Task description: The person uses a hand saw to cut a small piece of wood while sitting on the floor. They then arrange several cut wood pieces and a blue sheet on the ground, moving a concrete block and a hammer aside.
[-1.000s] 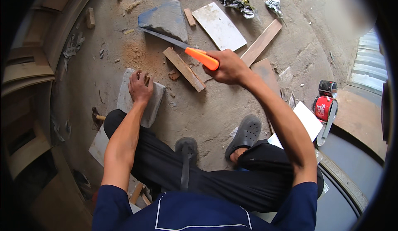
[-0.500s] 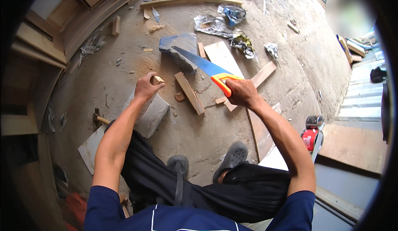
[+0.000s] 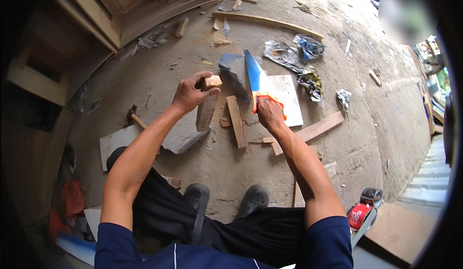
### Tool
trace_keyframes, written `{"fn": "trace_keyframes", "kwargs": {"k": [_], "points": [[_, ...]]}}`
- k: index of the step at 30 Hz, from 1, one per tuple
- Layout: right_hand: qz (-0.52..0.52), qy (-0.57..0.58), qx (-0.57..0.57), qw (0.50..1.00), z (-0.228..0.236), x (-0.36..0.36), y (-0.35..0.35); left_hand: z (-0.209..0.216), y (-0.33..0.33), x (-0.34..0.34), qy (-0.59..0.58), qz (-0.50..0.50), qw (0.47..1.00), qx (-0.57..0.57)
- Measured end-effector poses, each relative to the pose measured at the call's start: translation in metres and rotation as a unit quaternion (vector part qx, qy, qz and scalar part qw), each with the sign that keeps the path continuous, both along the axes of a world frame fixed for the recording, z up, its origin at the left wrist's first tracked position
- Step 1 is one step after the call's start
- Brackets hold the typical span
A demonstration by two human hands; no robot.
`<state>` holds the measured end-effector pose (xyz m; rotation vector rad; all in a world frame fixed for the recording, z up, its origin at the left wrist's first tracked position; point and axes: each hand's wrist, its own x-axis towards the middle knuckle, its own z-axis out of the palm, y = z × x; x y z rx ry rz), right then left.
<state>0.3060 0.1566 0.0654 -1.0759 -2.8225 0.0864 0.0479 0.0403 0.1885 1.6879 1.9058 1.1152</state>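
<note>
My left hand (image 3: pixel 193 93) pinches the upper end of a wooden block (image 3: pixel 205 115) between thumb and fingers. Its pale end faces up, and the block stands nearly upright over a grey concrete slab (image 3: pixel 185 135). In my right hand (image 3: pixel 270 112) is a handsaw (image 3: pixel 255 73), fingers wrapped round its orange handle. The blue-silver blade points away from me and touches no wood. Just beyond the blade's left side lies a second grey block with a bluish top (image 3: pixel 232 66). A loose wood offcut (image 3: pixel 237 122) rests on the ground between my hands.
A white board (image 3: pixel 288 93) and a wooden strip (image 3: pixel 320 127) lie to the right. Crumpled plastic wrappers (image 3: pixel 284 54) are farther off. A hammer (image 3: pixel 137 118) lies at left, near wooden cabinet frames (image 3: pixel 108 23). Tape rolls (image 3: pixel 359 213) stand at lower right.
The saw has swung from pointing far left to pointing almost straight away from me. My left hand shows more of the wooden block, now tilted upright. The view has shifted left.
</note>
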Motion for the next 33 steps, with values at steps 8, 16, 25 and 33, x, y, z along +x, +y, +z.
{"fn": "trace_keyframes", "kwargs": {"k": [8, 16, 25, 33], "points": [[0.01, -0.151, -0.199, 0.968, -0.01, -0.007, -0.021, 0.05, -0.019, 0.009, -0.077, -0.001, 0.997, -0.009], [0.011, -0.169, -0.227, 0.959, -0.014, 0.003, -0.013, 0.076, -0.036, 0.006, -0.08, 0.0, 0.995, -0.053], [0.006, 0.092, -0.349, 0.933, 0.036, -0.031, 0.014, 0.096, -0.036, -0.017, -0.041, -0.007, 0.998, -0.038], [0.133, 0.211, -0.512, 0.822, 0.151, -0.152, -0.091, 0.072, -0.068, -0.097, -0.074, 0.115, 0.982, 0.129]]}}
